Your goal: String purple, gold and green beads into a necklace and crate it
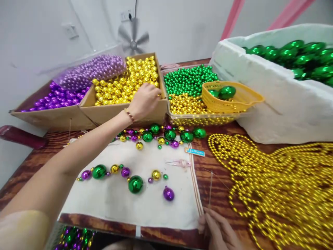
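Wooden table [31,163] under us, white cloth [117,205] spread over the middle of it, and we go straight to the hands. Our left hand [144,100] is stretched forward over the front wall of the cardboard box [109,113] of gold beads [122,85], fingers curled down among them. Whether a bead sits between the fingertips we cannot tell, because the knuckles hide it. Our right hand [218,229] rests at the near edge, thumb and fingers pinched closed on a thin needle [210,187] that points up and away over the bare wood just beside the cloth. We see no bead on it, and any thread is too fine to make out.

Outward now. On the cloth lies a short strung run [109,171] of green, gold and purple, with loose pieces near it: a green ball [135,184], a gold one [156,174], a purple one [168,193]. A longer strand [161,133] curves along the cloth's far edge. Purple beads [57,97] fill the box left of the gold, and green beads [189,80] lie to the right, beside a yellow basket [215,102]. Gold strands [281,187] heap up on the right.

We read this as the picking step: fetching a gold bead for the needle. The next move calls for a clean pinch on one bead only, its hole turned toward the needle tip, and both hands meeting over the cloth so a dropped bead cannot roll far.
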Demonstrator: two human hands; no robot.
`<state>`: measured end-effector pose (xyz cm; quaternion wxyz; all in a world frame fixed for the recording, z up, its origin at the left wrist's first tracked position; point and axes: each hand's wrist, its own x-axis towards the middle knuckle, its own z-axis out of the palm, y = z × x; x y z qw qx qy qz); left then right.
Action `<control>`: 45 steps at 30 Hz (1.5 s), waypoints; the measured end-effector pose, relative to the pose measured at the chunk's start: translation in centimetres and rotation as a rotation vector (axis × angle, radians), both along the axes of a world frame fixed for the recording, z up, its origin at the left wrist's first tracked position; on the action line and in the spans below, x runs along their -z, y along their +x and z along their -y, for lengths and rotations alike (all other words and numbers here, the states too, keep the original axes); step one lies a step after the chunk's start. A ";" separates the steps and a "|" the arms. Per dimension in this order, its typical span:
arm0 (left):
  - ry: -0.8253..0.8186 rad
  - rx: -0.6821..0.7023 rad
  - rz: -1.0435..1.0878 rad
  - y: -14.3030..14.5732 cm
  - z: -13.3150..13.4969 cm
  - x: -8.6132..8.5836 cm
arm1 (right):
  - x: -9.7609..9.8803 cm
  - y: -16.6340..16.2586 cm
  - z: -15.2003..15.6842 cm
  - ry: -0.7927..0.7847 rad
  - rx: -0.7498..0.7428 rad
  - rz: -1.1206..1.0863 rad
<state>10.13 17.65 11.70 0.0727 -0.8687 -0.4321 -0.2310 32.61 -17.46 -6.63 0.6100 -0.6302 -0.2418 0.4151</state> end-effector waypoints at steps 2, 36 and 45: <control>-0.055 0.118 -0.130 5.5 -0.3 1.1 | -0.1 -0.1 0.1 0.025 0.006 0.042; -1.415 0.221 1.038 6.2 17.0 6.8 | -4.2 -0.4 0.2 0.185 -0.235 0.298; -1.633 0.188 1.501 5.2 19.3 7.5 | -5.3 -0.9 0.4 0.166 -0.314 0.417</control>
